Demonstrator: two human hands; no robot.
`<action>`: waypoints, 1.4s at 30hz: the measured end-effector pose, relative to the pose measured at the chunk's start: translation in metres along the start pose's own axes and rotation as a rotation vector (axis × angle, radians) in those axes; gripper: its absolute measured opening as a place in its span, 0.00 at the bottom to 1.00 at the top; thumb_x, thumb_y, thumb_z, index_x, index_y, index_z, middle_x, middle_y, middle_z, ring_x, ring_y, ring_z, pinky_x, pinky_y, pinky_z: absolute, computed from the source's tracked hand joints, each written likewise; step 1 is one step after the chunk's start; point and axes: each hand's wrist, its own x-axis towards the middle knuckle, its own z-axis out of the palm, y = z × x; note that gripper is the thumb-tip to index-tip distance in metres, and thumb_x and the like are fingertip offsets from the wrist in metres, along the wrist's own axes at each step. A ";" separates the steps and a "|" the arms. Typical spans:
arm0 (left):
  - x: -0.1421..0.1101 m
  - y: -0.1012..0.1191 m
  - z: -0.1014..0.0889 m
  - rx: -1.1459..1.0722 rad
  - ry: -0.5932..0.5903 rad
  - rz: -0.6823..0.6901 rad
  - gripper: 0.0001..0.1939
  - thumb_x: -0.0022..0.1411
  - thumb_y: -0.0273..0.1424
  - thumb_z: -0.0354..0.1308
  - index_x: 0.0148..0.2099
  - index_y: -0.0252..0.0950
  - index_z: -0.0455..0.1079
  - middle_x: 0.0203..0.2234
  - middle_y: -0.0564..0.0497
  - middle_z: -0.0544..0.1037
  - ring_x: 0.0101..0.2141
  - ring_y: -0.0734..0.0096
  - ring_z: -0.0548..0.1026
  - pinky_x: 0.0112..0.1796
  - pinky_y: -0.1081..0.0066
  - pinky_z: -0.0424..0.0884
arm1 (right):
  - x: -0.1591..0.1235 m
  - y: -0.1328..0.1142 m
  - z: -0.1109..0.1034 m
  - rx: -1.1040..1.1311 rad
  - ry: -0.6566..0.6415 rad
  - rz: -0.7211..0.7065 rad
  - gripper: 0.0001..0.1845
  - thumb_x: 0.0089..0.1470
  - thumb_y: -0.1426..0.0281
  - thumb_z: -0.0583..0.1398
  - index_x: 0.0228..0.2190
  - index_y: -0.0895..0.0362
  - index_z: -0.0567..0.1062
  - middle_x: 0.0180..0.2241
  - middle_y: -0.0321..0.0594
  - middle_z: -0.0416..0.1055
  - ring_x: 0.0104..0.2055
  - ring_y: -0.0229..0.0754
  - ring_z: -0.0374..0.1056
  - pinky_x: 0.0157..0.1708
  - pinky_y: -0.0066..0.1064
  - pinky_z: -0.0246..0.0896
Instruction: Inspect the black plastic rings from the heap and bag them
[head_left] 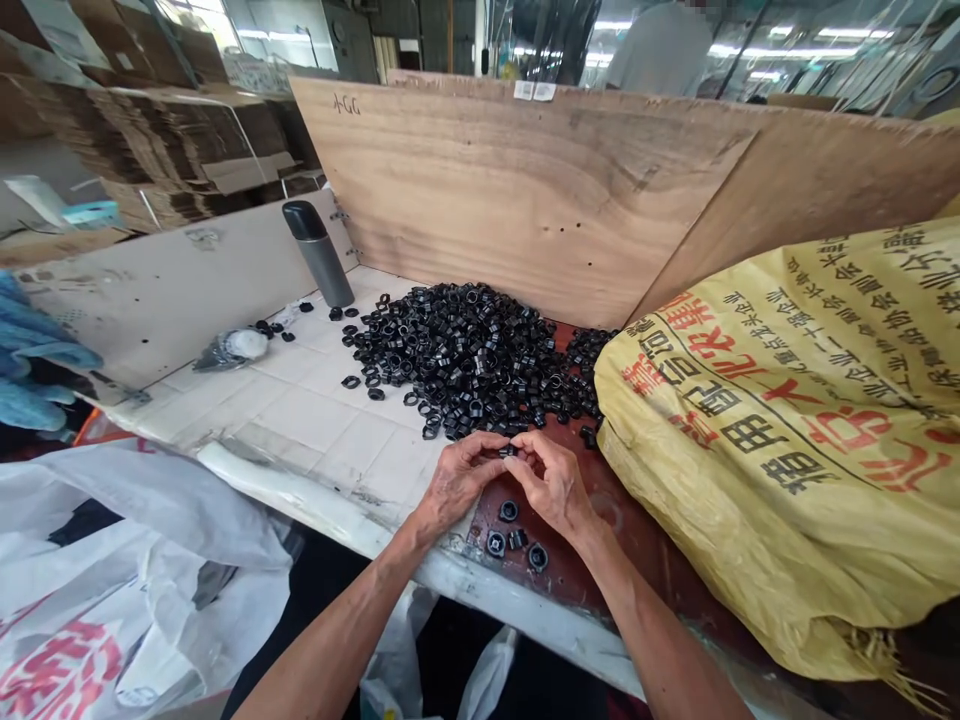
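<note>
My left hand [455, 482] and my right hand [551, 485] meet at the fingertips, both pinching a small black plastic ring [508, 451]. Just beyond them lies a large heap of similar black rings [465, 360], its near edge almost at my fingers. Several loose rings [508, 511] sit below my hands on a dark red board [577, 560]. More stray rings [351, 381] lie on the white tiled surface [300, 420] left of the heap. The underside of the held ring is hidden by my fingers.
A plywood board [525, 190] stands behind the heap. A yellow woven sack [772, 430] with red and black print bulges in at the right. A grey flask [319, 253] stands at the left, near a small plastic bag [232, 350]. White plastic sacks [127, 570] lie below the front edge.
</note>
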 end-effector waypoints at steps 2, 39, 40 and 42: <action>-0.001 0.001 -0.001 0.067 -0.013 0.013 0.12 0.62 0.36 0.62 0.46 0.37 0.75 0.42 0.49 0.80 0.41 0.65 0.79 0.44 0.66 0.77 | -0.001 0.000 0.004 0.024 0.009 0.027 0.07 0.58 0.64 0.59 0.35 0.55 0.73 0.28 0.38 0.74 0.28 0.40 0.70 0.31 0.29 0.65; -0.030 0.011 -0.027 0.170 -0.130 -0.074 0.10 0.61 0.34 0.61 0.45 0.37 0.73 0.41 0.48 0.80 0.42 0.63 0.78 0.47 0.63 0.74 | -0.010 -0.004 0.020 -0.006 -0.118 -0.140 0.07 0.54 0.78 0.58 0.33 0.55 0.72 0.33 0.38 0.71 0.33 0.40 0.68 0.35 0.29 0.63; -0.030 0.010 -0.027 0.230 -0.128 -0.020 0.09 0.62 0.33 0.60 0.45 0.38 0.73 0.42 0.48 0.80 0.44 0.63 0.77 0.49 0.62 0.73 | -0.012 -0.004 0.023 -0.021 -0.106 -0.131 0.07 0.54 0.79 0.58 0.32 0.56 0.72 0.32 0.38 0.71 0.33 0.40 0.68 0.34 0.29 0.62; -0.032 0.009 -0.026 0.331 -0.131 0.071 0.09 0.63 0.31 0.57 0.46 0.40 0.72 0.43 0.49 0.79 0.45 0.64 0.77 0.49 0.62 0.73 | -0.014 -0.003 0.028 -0.025 -0.087 -0.083 0.06 0.52 0.79 0.58 0.31 0.56 0.72 0.31 0.38 0.71 0.31 0.41 0.69 0.32 0.29 0.62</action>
